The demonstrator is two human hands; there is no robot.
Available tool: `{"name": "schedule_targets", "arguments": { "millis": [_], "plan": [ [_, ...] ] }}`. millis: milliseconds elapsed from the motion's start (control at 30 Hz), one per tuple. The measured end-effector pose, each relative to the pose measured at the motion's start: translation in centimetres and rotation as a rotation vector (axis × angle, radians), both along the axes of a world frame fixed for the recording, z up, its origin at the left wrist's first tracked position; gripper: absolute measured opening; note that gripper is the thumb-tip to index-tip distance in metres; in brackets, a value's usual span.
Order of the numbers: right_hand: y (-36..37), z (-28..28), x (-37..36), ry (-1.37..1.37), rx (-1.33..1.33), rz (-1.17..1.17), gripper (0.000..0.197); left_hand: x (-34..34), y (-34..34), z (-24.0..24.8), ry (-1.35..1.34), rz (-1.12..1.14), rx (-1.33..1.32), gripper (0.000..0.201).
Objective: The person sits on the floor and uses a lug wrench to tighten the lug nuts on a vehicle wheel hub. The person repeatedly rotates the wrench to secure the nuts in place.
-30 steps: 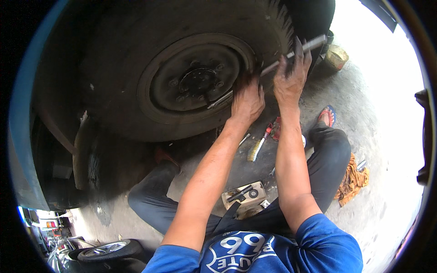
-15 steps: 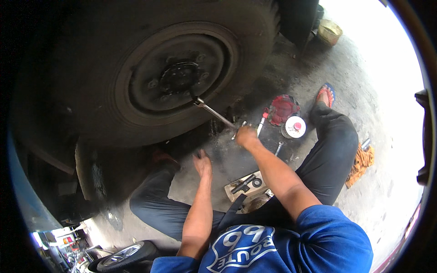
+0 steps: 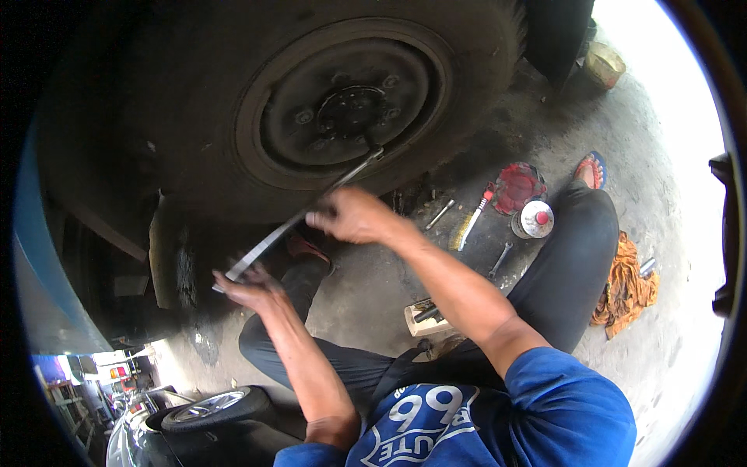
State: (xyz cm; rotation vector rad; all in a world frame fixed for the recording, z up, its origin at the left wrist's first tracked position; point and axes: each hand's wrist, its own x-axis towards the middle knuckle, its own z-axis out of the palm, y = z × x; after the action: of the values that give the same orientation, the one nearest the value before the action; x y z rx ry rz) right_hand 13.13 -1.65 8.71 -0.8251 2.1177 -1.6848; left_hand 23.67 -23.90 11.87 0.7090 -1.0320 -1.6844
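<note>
A long silver socket wrench (image 3: 264, 247) slants from the wheel hub down to the left, its head at a lug nut on the lower right of the dark steel rim. My left hand (image 3: 255, 292) is closed around the far end of its handle, slightly blurred. Higher up, my right hand (image 3: 354, 216) curls over the middle of the handle, with its fingertips smeared by motion. The big truck wheel (image 3: 284, 101) stands upright in front of me, several lug nuts around its greasy hub (image 3: 350, 113).
On the floor to the right lie a small metal bar (image 3: 440, 215), a wire brush (image 3: 471, 222), a red dish (image 3: 520, 187), a white-topped can (image 3: 534, 220), a spanner (image 3: 502, 259) and an orange rag (image 3: 626, 284). A small tray (image 3: 424, 319) sits between my legs. A car (image 3: 210, 420) stands behind left.
The wrench handle has swung left and down. My left hand, empty before, has taken its end, and my right hand has moved left along with it. The view has turned slightly left.
</note>
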Motion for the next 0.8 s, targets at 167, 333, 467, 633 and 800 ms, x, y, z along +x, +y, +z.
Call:
{"name": "schedule_targets", "arguments": {
  "millis": [167, 333, 467, 633, 800],
  "plan": [
    [8.7, 9.1, -0.7, 0.810, -0.351, -0.579, 0.051, -5.9, 13.3, 12.6, -0.021, -0.093, -0.580, 0.057],
    [15.5, 12.5, 0.2, 0.581, -1.319, -0.628, 0.047, -9.4, 26.3, 12.3, 0.097, -1.022, -1.169, 0.036],
    [21.6, 11.0, -0.7, 0.770, -0.426, -1.310, 0.038, -11.4, 31.6, 7.5, 0.094, -1.179, -1.557, 0.057],
    [26.0, 1.6, -6.6, 0.734, 0.019, -1.531, 0.036, -9.1, 26.1, -2.5, -0.323, -0.822, -1.276, 0.052],
    [21.8, -15.1, -6.8, -0.059, 0.453, -1.395, 0.046, -2.0, 17.1, -13.7, -0.711, -0.840, -0.815, 0.045]
  ]
}}
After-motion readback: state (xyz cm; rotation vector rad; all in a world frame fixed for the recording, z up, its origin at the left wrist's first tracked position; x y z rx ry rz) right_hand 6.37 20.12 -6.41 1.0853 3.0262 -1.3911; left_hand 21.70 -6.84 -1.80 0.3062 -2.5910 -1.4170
